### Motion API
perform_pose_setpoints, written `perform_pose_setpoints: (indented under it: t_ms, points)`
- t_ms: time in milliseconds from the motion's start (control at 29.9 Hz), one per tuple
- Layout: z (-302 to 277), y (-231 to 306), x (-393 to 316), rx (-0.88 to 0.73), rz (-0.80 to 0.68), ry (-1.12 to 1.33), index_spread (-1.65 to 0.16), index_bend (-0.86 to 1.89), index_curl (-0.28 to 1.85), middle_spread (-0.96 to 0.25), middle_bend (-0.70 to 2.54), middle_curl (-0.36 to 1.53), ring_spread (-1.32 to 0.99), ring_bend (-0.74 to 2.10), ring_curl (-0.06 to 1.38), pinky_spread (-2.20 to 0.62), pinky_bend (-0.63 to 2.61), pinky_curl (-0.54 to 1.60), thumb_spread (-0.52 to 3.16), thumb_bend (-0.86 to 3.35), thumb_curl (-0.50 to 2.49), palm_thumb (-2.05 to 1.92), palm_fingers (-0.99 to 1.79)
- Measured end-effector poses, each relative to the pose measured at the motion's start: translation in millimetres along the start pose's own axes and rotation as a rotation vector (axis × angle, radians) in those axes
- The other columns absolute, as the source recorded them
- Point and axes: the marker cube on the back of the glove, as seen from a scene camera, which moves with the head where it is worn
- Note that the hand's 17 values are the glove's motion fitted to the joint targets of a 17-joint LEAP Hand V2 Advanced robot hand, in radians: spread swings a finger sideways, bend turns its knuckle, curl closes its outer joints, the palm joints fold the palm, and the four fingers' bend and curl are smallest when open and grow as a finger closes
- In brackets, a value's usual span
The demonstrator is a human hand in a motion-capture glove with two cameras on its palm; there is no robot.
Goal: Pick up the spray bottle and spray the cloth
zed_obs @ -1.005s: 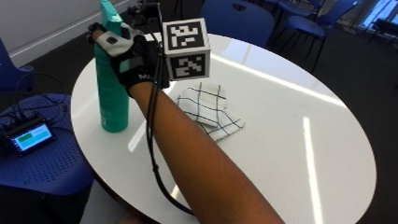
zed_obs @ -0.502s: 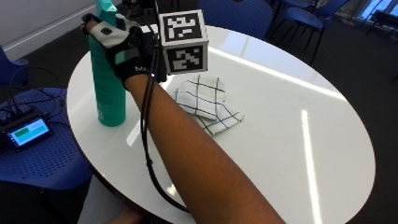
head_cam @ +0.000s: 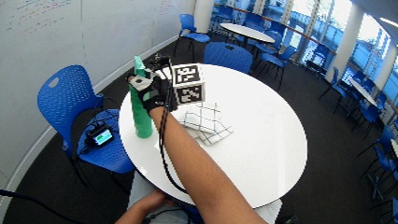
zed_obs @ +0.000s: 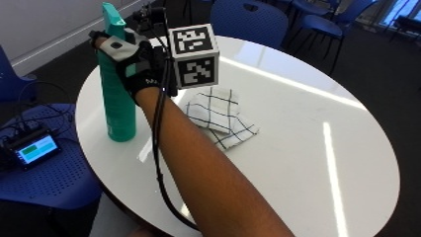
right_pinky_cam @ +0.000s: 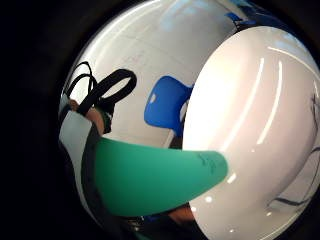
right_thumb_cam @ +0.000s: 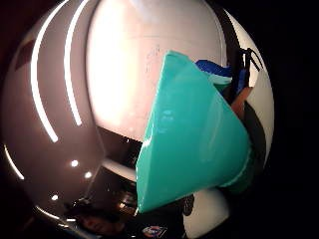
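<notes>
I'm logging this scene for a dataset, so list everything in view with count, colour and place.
spray bottle: one, teal green, upright on the table near its edge.
cloth: one, white with dark check lines, crumpled on the table beside the bottle, apart from it.
table: one, white, round.
chairs: several, blue, around this table and tables further back.
small device: one, dark with a lit screen, on the chair seat by the table.
whiteboard wall: one, white, behind the chair.
right hand: one, black glove, wrapped around the bottle's upper part.
</notes>
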Motion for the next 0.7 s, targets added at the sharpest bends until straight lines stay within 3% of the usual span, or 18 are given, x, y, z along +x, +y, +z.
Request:
perform_pose_setpoints:
  t_ms: [703]
  points:
    - [7.5,15.1,52.8,-0.072,0.198,0.048,-0.3,0.31,0.51,-0.18,0.46,0.49,-0.19,0.48,0.42,0.05,0.11,0.27,0.62,-0.04,0.68,0.94,1.13]
